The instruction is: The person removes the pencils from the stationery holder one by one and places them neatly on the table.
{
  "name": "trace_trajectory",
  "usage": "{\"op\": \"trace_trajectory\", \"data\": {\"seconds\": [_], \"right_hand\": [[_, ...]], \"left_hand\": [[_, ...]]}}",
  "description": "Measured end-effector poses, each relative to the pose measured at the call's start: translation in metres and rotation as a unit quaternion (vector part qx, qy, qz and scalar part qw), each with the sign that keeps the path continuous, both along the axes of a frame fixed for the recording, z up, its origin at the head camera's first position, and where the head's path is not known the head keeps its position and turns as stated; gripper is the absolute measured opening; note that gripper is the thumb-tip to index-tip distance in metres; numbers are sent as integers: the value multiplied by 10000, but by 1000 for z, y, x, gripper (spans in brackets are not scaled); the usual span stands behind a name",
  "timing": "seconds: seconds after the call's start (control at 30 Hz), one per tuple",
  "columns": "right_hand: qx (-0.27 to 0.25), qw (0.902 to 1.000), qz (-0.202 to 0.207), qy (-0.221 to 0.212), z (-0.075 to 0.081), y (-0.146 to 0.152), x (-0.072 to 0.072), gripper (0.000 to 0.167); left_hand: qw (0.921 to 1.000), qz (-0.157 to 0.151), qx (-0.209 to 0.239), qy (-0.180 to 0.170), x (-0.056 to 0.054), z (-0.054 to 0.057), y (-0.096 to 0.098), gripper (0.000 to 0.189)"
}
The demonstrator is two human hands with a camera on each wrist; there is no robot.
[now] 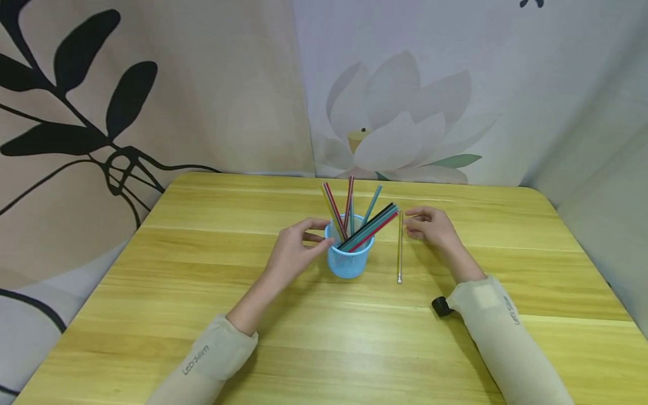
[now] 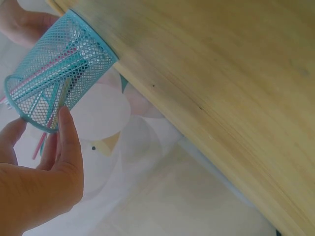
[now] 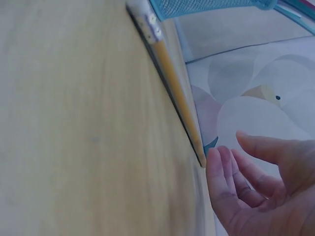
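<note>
A light blue mesh pen cup (image 1: 348, 264) stands upright on the table, with several coloured pencils (image 1: 372, 228) leaning in it. My left hand (image 1: 298, 246) grips the cup near its rim, thumb and fingers spread around the side; the left wrist view shows the mesh cup (image 2: 74, 64) against those fingertips. To the right of the cup a yellow pencil (image 1: 400, 247) lies on the table, its eraser end toward me. My right hand (image 1: 431, 226) is just beside the pencil's far end, holding nothing. In the right wrist view its fingers are loosely bent near the pencil (image 3: 179, 101).
The wooden table (image 1: 324, 343) reaches back to a wall hanging (image 1: 243, 84) with printed leaves and a lotus flower. A black wrist device (image 1: 442, 306) sits at the right sleeve cuff. Another curtain panel (image 1: 597, 146) borders the table's right side.
</note>
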State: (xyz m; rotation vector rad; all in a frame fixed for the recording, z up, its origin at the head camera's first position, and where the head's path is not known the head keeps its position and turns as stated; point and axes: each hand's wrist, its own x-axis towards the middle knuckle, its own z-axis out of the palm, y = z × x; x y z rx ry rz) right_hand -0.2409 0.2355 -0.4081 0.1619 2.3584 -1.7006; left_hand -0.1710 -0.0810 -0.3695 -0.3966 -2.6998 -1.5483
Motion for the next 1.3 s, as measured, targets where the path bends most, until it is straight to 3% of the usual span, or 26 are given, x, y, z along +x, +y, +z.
{"op": "trace_trajectory", "data": {"seconds": [0.53, 0.77, 1.13, 1.3], "right_hand": [[255, 9968, 324, 685, 23, -15, 26, 41], [119, 9949, 515, 855, 32, -24, 34, 41], [45, 9876, 1081, 1141, 39, -33, 46, 28], [162, 9844, 1360, 1108, 45, -37, 51, 31]], "left_hand": [[10000, 5, 5, 61, -1, -1, 0, 39], [10000, -7, 11, 48, 0, -1, 0, 39], [9999, -84, 44, -132, 1, -1, 0, 39], [9996, -191, -55, -215, 1, -1, 0, 39]]}}
